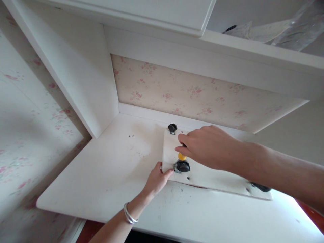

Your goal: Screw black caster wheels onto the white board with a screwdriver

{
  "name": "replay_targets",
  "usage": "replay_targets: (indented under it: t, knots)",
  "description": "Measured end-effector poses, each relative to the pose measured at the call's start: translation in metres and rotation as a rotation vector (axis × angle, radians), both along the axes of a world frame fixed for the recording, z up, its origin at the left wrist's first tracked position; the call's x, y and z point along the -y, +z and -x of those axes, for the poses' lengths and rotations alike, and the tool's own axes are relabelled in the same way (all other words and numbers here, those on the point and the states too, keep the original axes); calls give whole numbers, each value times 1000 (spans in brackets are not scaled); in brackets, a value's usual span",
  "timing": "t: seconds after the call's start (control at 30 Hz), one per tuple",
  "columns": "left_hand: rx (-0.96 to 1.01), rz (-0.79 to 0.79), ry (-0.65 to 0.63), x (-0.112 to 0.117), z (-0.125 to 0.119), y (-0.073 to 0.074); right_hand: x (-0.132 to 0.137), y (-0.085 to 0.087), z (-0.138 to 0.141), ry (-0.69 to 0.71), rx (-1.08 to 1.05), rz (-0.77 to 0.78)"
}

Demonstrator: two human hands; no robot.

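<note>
A white board (212, 180) with casters on its upper face lies on the white desk surface. My left hand (155, 180) grips the board's left end, thumb on top beside the near black caster (183, 166) and its metal plate. My right hand (205, 146) is closed around a screwdriver (182, 156), with part of its yellow and black handle showing. The screwdriver stands over the near caster's plate; its tip is hidden. Another black caster (172, 128) sits at the board's far left corner. A third caster (262, 187) is partly hidden under my right forearm.
Two small dark screws (131, 136) lie on the desk (101, 175) left of the board. A white side panel (83, 74) rises at left. An overhead cabinet (152, 15) hangs low above, beside a shelf holding clear plastic wrapping (298, 32). Dark specks dot the desk.
</note>
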State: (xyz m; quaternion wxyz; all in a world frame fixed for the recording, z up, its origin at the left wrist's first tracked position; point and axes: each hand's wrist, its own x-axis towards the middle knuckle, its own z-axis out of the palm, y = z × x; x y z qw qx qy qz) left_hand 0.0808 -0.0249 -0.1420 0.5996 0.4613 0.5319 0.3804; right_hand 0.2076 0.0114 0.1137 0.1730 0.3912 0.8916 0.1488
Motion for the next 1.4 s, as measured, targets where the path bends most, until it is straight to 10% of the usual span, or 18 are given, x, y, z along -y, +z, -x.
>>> replay_targets:
  t: [0.13,0.33,0.6,0.8,1.03,1.23,1.4]
  knots:
    - [-94,27,2,-2,-2,-1,0,4,-2,69,-46,187]
    - [-114,32,-3,-1,-3,0,-3,2,1,-55,61,-86]
    - [-57,49,12,-2,-4,0,-3,16,0,-81,37,243]
    - [-74,57,3,-1,-3,2,-3,11,6,-96,70,-19]
    - [-58,34,8,-2,-3,-1,-5,19,7,-119,49,242]
    - [-63,33,8,-2,-3,-2,-4,14,10,-112,85,-4]
    - [-64,37,-2,-2,-3,-2,-5,17,6,-97,49,193]
